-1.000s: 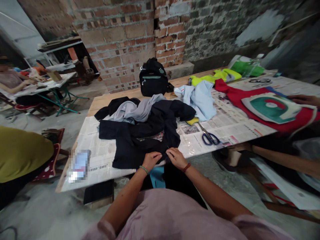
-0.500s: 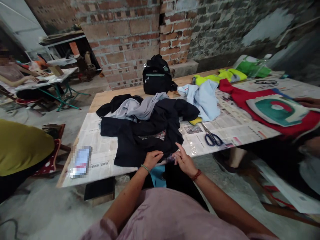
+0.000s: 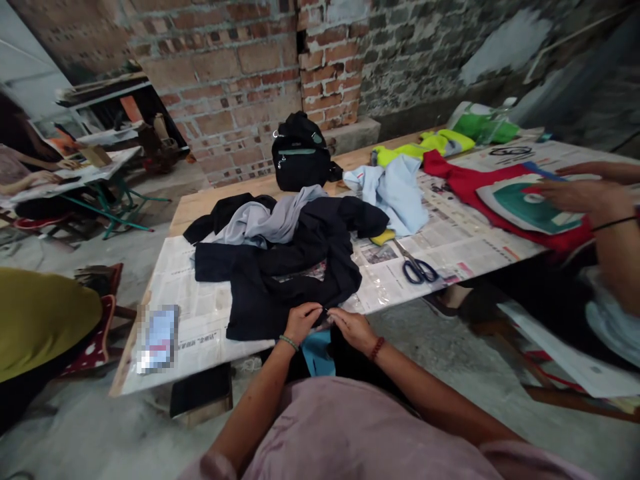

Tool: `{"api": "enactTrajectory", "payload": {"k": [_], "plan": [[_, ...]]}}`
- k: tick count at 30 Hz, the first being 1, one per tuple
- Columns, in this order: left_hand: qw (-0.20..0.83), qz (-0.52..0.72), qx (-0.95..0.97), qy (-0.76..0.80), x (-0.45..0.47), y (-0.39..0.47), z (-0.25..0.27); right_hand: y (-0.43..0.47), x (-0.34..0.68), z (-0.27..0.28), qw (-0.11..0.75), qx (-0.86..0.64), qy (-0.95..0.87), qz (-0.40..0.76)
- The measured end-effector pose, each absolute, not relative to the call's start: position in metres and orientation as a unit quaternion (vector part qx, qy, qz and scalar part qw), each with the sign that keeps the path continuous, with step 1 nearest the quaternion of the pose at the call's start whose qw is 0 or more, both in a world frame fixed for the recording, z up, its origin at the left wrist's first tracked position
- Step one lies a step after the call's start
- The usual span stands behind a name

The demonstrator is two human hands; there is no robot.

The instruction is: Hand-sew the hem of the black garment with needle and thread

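At the table's front edge my left hand (image 3: 302, 321) and my right hand (image 3: 354, 329) meet, fingertips almost touching. Both are closed in a pinch around something small and dark that I cannot make out. Just beyond them lies a crumpled black garment (image 3: 260, 301), with a grey cloth (image 3: 273, 223) bunched on its far side. Dark-handled scissors (image 3: 419, 269) rest on the newspaper to the right of my hands. A light blue cloth (image 3: 400, 200) lies behind the scissors.
Newspaper covers the table (image 3: 200, 313). A blurred-out phone-like object (image 3: 159, 339) lies at left, a black backpack (image 3: 300, 157) at the back. On the right, a co-worker's hand (image 3: 583, 197) is over a teal-and-white iron-shaped piece (image 3: 520, 200) on red cloth (image 3: 447, 170).
My right hand has moved left and closed its fingers, joining my left hand's pinch. The co-worker's hand has come in over the iron-shaped piece. The view has shifted slightly right.
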State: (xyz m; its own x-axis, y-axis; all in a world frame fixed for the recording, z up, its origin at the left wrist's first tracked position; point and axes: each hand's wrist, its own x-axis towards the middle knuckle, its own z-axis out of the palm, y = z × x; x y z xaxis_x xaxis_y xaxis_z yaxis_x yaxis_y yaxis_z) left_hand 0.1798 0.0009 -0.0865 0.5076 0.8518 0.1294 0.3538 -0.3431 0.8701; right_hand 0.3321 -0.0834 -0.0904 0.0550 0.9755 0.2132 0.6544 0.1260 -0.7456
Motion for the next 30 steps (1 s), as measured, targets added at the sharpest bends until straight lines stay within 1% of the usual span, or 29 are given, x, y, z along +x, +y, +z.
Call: {"api": "enactTrajectory", "payload": {"k": [5,15,30], "plan": [[0.415,0.297,0.765,0.393,0.1802,0.0009,-0.0868,-0.0829,0.3314,-0.0920,0.342,-0.630,-0.663,0.215],[0.420,0.304,0.758,0.396,0.1793,0.0016,-0.0900,-0.0817,0.3330,-0.0941,0.345,-0.620,-0.670,0.215],[0.401,0.308,0.766,0.397,0.1797,0.0013,-0.0927,-0.0777,0.3247,-0.0921,0.337,-0.628,-0.672,0.203]]}}
